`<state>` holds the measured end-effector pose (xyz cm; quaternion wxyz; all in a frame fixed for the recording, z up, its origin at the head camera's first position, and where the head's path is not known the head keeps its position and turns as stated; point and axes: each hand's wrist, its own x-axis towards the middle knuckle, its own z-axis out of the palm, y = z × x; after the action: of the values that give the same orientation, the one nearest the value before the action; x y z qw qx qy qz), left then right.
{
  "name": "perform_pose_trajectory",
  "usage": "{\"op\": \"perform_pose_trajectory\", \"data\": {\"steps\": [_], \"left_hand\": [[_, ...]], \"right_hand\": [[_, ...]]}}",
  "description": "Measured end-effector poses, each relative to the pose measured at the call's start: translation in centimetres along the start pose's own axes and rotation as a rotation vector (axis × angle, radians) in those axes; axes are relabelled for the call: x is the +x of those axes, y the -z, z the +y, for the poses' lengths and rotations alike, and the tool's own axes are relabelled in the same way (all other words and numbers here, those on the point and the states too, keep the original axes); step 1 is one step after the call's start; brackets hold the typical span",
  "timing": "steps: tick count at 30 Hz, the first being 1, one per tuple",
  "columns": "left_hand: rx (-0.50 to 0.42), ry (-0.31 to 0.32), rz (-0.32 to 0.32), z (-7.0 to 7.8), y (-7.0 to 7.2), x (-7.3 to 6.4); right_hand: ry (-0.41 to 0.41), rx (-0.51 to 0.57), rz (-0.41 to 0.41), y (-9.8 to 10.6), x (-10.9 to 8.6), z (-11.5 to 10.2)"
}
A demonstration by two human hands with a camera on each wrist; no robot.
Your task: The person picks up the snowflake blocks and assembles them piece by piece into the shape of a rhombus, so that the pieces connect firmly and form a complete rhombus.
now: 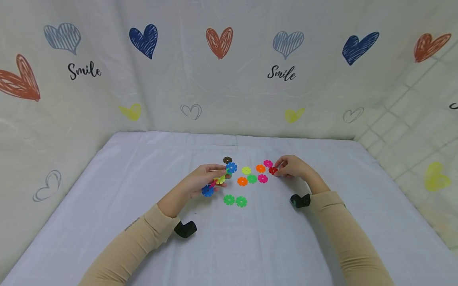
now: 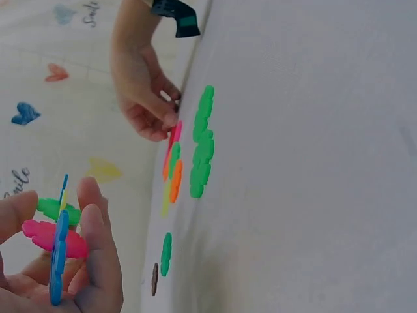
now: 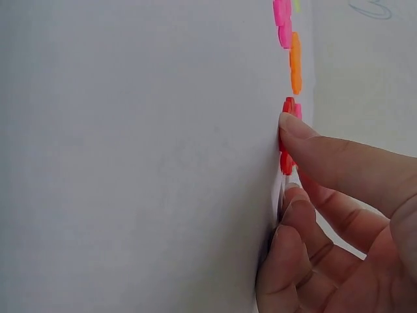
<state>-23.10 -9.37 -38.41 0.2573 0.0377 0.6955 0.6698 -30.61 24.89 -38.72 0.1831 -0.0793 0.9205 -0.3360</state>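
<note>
My left hand (image 1: 198, 178) holds a small chain of notched plastic discs above the table. The chain joins a blue disc (image 1: 207, 191), a pink disc (image 2: 55, 238), a yellow disc (image 1: 220, 179), a green disc (image 2: 57, 210) and another blue disc (image 1: 231, 167). Over at the right of the loose pieces, my right hand (image 1: 294, 167) has its thumb and fingers at a red notched disc (image 1: 273, 170) on the cloth. In the right wrist view, the thumb covers part of that red disc (image 3: 287, 163).
Loose discs lie between the hands: yellow (image 1: 246, 170), orange (image 1: 242, 181), green (image 1: 252, 178) and pink (image 1: 262, 178) among them. Two green discs (image 1: 241, 201) lie nearer the front. A brown disc (image 1: 227, 160) is at the back. Behind the white-covered table (image 1: 272, 238) hangs a heart-print curtain (image 1: 236, 87).
</note>
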Motion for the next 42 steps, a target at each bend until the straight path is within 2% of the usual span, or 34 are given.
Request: {"op": "perform_pose_trajectory", "data": {"steps": [13, 23, 30, 36, 42], "left_hand": [[0.008, 0.011, -0.002, 0.0, -0.1, 0.1], [0.013, 0.007, -0.004, 0.0, -0.2, 0.1], [0.012, -0.003, 0.012, -0.1, 0.0, 0.1], [0.021, -0.011, 0.042, -0.1, 0.0, -0.1], [0.030, -0.035, 0.038, 0.1, -0.1, 0.0]], "right_hand": [[-0.007, -0.021, 0.002, -0.2, 0.1, -0.3], [-0.023, 0.005, 0.007, -0.3, 0.0, -0.4], [0.000, 0.060, 0.017, -0.2, -0.4, -0.1], [0.056, 0.068, 0.073, -0.1, -1.0, -0.3], [0.106, 0.118, 0.103, 0.0, -1.4, -0.9]]}}
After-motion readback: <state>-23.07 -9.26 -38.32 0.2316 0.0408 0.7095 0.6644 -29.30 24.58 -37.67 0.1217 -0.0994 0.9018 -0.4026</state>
